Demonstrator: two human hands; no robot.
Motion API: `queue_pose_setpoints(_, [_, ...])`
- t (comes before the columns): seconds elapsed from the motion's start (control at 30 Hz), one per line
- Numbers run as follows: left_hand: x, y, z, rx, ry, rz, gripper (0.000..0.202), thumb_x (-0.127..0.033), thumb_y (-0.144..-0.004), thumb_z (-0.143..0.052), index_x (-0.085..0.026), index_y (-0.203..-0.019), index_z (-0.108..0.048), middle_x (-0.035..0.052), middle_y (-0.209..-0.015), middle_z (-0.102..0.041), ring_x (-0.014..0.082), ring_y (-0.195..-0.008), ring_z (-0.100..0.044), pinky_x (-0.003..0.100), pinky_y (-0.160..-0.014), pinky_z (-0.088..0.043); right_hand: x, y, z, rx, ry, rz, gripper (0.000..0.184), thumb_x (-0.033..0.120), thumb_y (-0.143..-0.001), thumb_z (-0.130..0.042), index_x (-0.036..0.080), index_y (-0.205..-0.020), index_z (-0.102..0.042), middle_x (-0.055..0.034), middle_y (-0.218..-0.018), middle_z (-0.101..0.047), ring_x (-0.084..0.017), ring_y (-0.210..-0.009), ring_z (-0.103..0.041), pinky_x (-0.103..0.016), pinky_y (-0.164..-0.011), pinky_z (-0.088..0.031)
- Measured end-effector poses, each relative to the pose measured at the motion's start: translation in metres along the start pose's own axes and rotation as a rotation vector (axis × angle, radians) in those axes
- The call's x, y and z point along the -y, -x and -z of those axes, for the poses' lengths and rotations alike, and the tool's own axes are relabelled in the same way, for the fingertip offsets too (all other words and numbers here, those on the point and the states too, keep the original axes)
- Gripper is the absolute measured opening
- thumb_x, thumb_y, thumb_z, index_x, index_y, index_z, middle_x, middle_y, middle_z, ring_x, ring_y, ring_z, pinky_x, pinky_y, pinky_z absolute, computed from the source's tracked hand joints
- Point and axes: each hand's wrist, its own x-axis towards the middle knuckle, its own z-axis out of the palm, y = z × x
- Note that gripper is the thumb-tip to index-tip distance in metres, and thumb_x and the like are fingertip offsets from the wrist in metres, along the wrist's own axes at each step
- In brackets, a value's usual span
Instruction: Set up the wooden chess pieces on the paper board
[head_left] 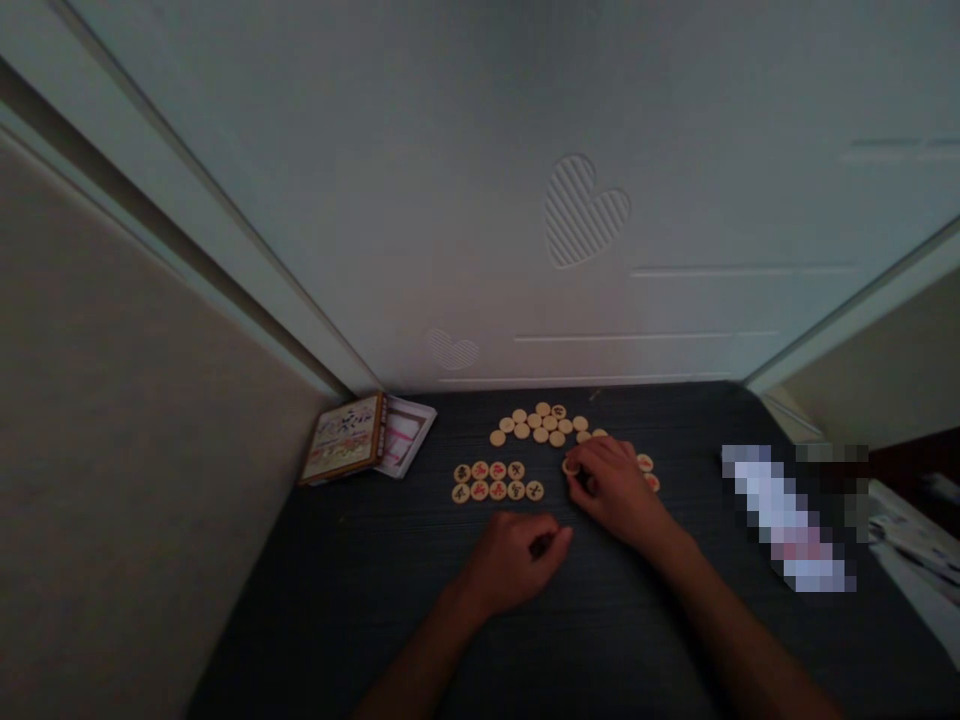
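Observation:
My right hand reaches over the dark table and pinches a round wooden Chinese chess piece between thumb and fingers. My left hand rests in a loose curl just below the rows, with nothing visible in the gap by its thumb. To the left, two neat rows of chess pieces lie face up with red and black characters. Farther back is a loose cluster of pieces, mostly blank side up. A few red-marked pieces show beyond my right hand, partly hidden by it.
At the table's back left, a decorated box leans over a white tray. A blurred-out pale object lies on the right. A white panel with heart reliefs rises behind the table.

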Motion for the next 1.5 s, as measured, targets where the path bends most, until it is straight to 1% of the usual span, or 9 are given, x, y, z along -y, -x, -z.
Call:
queue_pose_setpoints(0.3, [0.0, 0.0, 0.001, -0.007, 0.016, -0.002, 0.033, -0.032, -0.099, -0.052, -0.019, -0.069, -0.058, -0.0039, -0.06, -0.057, 0.0102, -0.056, -0.054, 0.024, -0.059, -0.037, 0.002, 0.002, -0.004, -0.044, 0.044, -0.054, 0.01, 0.017, -0.086, -0.069, 0.024, -0.093, -0.064, -0.0029, -0.094, -0.072, -0.026, -0.099, -0.06, -0.039, -0.086, -0.037])
queue_pose_setpoints(0.47, [0.001, -0.001, 0.001, -0.009, 0.019, 0.014, 0.034, -0.033, -0.099, -0.053, -0.02, -0.068, -0.058, -0.0041, -0.059, -0.057, 0.0103, -0.056, -0.054, 0.024, -0.059, -0.037, 0.002, 0.004, -0.003, -0.071, 0.031, -0.064, 0.006, 0.021, -0.088, -0.068, 0.023, -0.093, -0.066, -0.0045, -0.1, -0.072, -0.026, -0.099, -0.061, -0.039, -0.086, -0.039])
queue_pose_setpoints(0.7, [0.002, 0.0, -0.001, -0.03, 0.057, 0.063, 0.036, -0.035, -0.1, -0.051, -0.02, -0.071, -0.064, -0.0031, -0.059, -0.062, 0.0111, -0.055, -0.056, 0.024, -0.058, -0.039, -0.015, 0.009, 0.005, -0.265, -0.008, -0.145, 0.01, 0.028, -0.094, -0.06, 0.024, -0.097, -0.069, -0.0056, -0.099, -0.073, -0.025, -0.096, -0.064, -0.04, -0.086, -0.044])
queue_pose_setpoints(0.8, [-0.005, -0.001, 0.011, -0.079, 0.082, 0.085, 0.037, -0.035, -0.101, -0.05, -0.02, -0.07, -0.065, -0.0027, -0.058, -0.063, 0.0116, -0.055, -0.058, 0.024, -0.059, -0.042, -0.028, 0.013, 0.01, -0.355, 0.001, -0.216, 0.014, 0.032, -0.095, -0.059, 0.023, -0.096, -0.069, -0.007, -0.098, -0.074, -0.026, -0.095, -0.065, -0.041, -0.084, -0.047])
queue_pose_setpoints(0.93, [-0.005, -0.014, 0.045, -0.199, 0.034, 0.105, 0.033, -0.036, -0.101, -0.051, -0.021, -0.077, -0.068, -0.0013, -0.071, -0.071, 0.0136, -0.067, -0.065, 0.026, -0.069, -0.047, -0.036, 0.016, 0.013, -0.376, -0.025, -0.263, 0.016, 0.035, -0.095, -0.058, 0.023, -0.095, -0.069, -0.0069, -0.097, -0.074, -0.026, -0.094, -0.065, -0.04, -0.083, -0.049])
queue_pose_setpoints(1.03, [0.011, -0.034, 0.071, -0.279, -0.04, 0.183, 0.022, -0.039, -0.097, -0.056, -0.023, -0.098, -0.072, 0.0005, -0.086, -0.075, 0.0164, -0.074, -0.068, 0.027, -0.069, -0.05, -0.033, 0.017, 0.013, -0.376, -0.06, -0.246, 0.014, 0.033, -0.095, -0.059, 0.023, -0.094, -0.069, -0.0064, -0.095, -0.074, -0.026, -0.093, -0.065, -0.04, -0.084, -0.05])
queue_pose_setpoints(1.13, [0.035, -0.052, 0.087, -0.354, -0.095, 0.275, 0.022, -0.038, -0.093, -0.063, -0.022, -0.106, -0.071, 0.0035, -0.094, -0.076, 0.0198, -0.084, -0.071, 0.031, -0.077, -0.055, -0.028, 0.017, 0.012, -0.372, -0.105, -0.192, 0.012, 0.03, -0.095, -0.059, 0.023, -0.094, -0.068, -0.0066, -0.095, -0.074, -0.025, -0.092, -0.065, -0.04, -0.084, -0.05])
queue_pose_setpoints(1.27, [0.054, -0.063, 0.09, -0.279, -0.156, 0.363, 0.029, -0.042, -0.083, -0.073, -0.022, -0.103, -0.07, 0.0053, -0.093, -0.076, 0.0224, -0.086, -0.071, 0.034, -0.08, -0.055, -0.024, 0.016, 0.011, -0.375, -0.14, -0.157, 0.01, 0.029, -0.095, -0.059, 0.023, -0.095, -0.068, -0.0063, -0.093, -0.073, -0.024, -0.089, -0.065, -0.04, -0.083, -0.05])
queue_pose_setpoints(1.5, [0.051, -0.068, 0.083, -0.199, -0.227, 0.406, 0.023, -0.033, -0.08, -0.075, -0.024, -0.1, -0.069, 0.0039, -0.099, -0.076, 0.0224, -0.089, -0.071, 0.032, -0.079, -0.054, -0.025, 0.017, 0.013, -0.379, -0.164, -0.183, 0.009, 0.027, -0.095, -0.06, 0.023, -0.095, -0.068, -0.0064, -0.094, -0.073, -0.024, -0.091, -0.065, -0.04, -0.084, -0.05])
